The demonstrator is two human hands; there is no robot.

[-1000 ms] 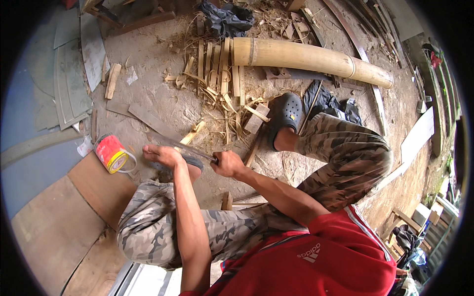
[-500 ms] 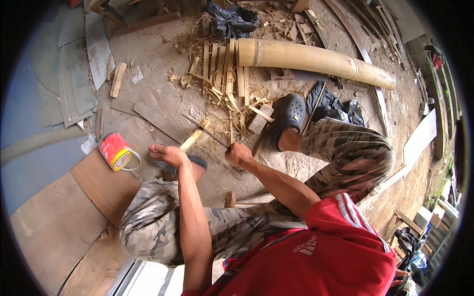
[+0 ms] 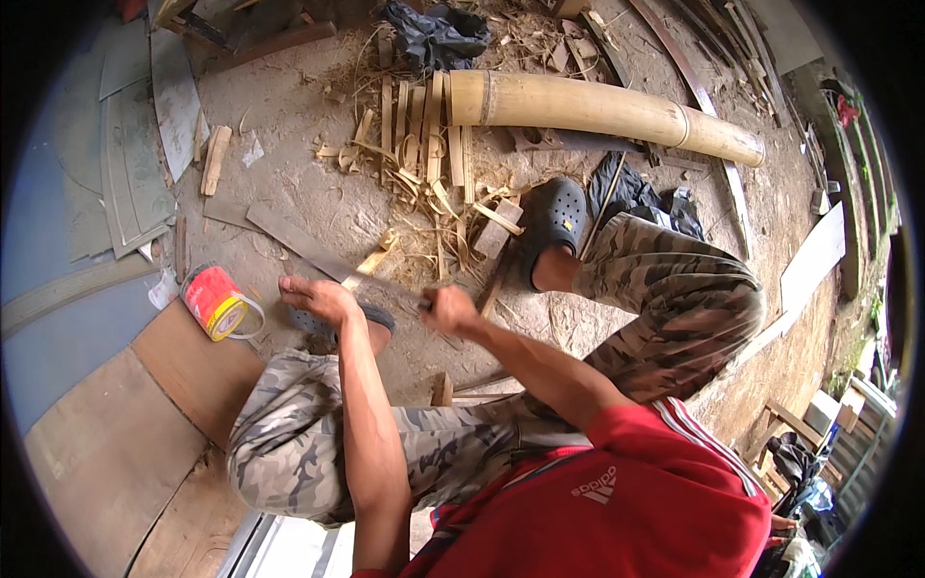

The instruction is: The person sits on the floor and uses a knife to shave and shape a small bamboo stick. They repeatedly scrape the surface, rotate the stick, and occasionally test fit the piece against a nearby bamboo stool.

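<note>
My left hand (image 3: 321,299) is closed around the lower end of a pale bamboo strip (image 3: 371,260), palm partly turned up; the exact hold is hidden. My right hand (image 3: 451,311) grips the dark handle of a knife. Its thin blade (image 3: 381,283) points left and lies across the strip close to my left hand, slightly blurred; whether it touches the strip I cannot tell. Curled shavings (image 3: 438,197) and several upright-lying bamboo strips (image 3: 401,123) spread on the ground beyond my hands.
A thick bamboo pole (image 3: 578,106) lies across the far ground, beside a black plastic bag (image 3: 438,37). A red and yellow bucket (image 3: 214,301) is left of my left hand. My feet in dark clogs (image 3: 554,226) flank the work. Brown boards (image 3: 198,361) lie at left.
My right hand has shifted slightly left and nearer to me, and the knife blade has swung flatter, closer to my left hand. The whole view has moved a little.
</note>
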